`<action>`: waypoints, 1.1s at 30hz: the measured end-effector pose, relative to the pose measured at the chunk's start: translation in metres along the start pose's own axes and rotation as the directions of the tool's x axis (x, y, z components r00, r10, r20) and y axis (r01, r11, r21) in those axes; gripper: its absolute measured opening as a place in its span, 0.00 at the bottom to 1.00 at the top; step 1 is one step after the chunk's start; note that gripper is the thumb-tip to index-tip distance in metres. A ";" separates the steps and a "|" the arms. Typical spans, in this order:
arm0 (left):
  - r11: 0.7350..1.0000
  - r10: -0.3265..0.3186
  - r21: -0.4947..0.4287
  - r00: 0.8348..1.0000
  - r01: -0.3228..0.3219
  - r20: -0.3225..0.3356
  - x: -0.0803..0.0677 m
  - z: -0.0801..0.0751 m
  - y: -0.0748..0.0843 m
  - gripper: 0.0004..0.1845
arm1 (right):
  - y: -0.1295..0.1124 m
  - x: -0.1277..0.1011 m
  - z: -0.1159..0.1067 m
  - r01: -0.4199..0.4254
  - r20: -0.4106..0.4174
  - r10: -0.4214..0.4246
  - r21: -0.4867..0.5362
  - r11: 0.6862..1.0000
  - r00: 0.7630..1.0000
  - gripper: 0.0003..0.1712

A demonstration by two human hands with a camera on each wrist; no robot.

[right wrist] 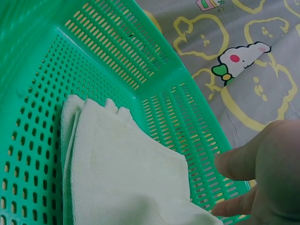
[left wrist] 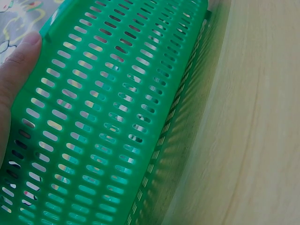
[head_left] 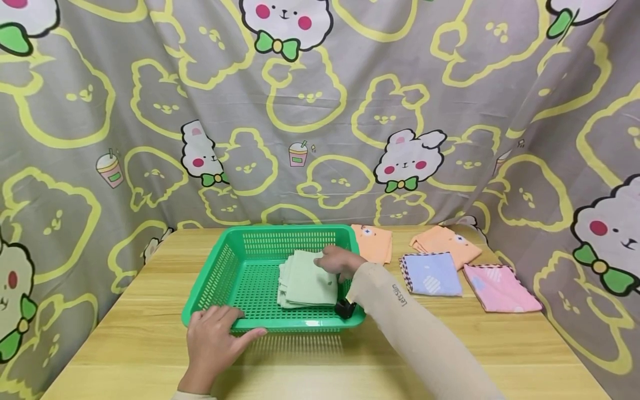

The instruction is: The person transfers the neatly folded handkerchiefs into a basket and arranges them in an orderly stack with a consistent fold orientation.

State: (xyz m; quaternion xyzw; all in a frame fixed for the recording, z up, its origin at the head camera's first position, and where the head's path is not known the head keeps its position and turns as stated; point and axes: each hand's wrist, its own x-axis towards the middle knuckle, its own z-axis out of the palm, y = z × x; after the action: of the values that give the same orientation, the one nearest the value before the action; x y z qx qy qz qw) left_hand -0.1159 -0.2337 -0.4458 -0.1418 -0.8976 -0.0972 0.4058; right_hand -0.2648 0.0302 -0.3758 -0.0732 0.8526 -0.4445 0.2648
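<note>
A green plastic basket (head_left: 250, 278) with slotted walls stands on the table. My left hand (head_left: 215, 336) grips its front left corner, fingers over the rim and thumb on the outer side. In the left wrist view, the thumb (left wrist: 21, 65) lies at the rim beside the slotted wall (left wrist: 103, 108). Folded pale green towels (head_left: 311, 280) lie stacked in the right part of the basket. My right hand (head_left: 342, 261) is over the stack's far right edge. In the right wrist view its thumb and finger are spread apart beside the top towel (right wrist: 131, 164), with nothing between them.
Right of the basket lie two folded orange towels (head_left: 375, 244), (head_left: 442, 244), a blue towel (head_left: 432, 275) and a pink towel (head_left: 502, 289). A grey patterned curtain (head_left: 310, 111) hangs behind and at both sides of the wooden table (head_left: 140, 344).
</note>
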 end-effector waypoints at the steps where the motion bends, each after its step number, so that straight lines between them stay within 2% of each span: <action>1: 1.000 0.000 -0.001 1.000 0.000 0.002 0.000 0.000 0.000 0.39 | 0.000 0.000 0.000 0.001 -0.001 -0.001 0.001 1.000 1.000 0.37; 8: 1.000 0.011 -0.015 1.000 -0.011 -0.009 -0.001 0.002 -0.001 0.38 | -0.001 -0.002 -0.003 0.011 -0.007 -0.011 0.018 1.000 1.000 0.39; 13: 1.000 0.009 -0.007 1.000 -0.009 -0.003 0.000 0.001 0.000 0.38 | -0.002 -0.006 -0.005 0.031 -0.021 -0.031 -0.009 0.999 0.999 0.39; 19: 1.000 0.014 -0.011 1.000 -0.015 -0.012 0.000 -0.001 0.000 0.36 | -0.004 -0.011 -0.009 0.074 -0.051 -0.079 -0.086 0.994 0.996 0.38; 24: 1.000 0.013 -0.010 1.000 -0.013 -0.011 -0.001 0.000 -0.001 0.36 | -0.005 -0.013 -0.015 0.142 -0.051 -0.152 -0.162 0.977 0.987 0.35; 33: 1.000 0.014 -0.008 1.000 -0.014 -0.009 0.000 0.000 0.000 0.36 | -0.002 -0.019 -0.032 0.255 -0.005 -0.255 -0.014 0.967 0.967 0.24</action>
State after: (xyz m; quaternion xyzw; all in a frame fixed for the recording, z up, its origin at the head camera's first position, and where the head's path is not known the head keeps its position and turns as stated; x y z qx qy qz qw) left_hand -0.1157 -0.2338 -0.4452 -0.1494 -0.8944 -0.0985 0.4100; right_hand -0.2658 0.0589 -0.3519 -0.1821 0.8400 -0.4695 0.2020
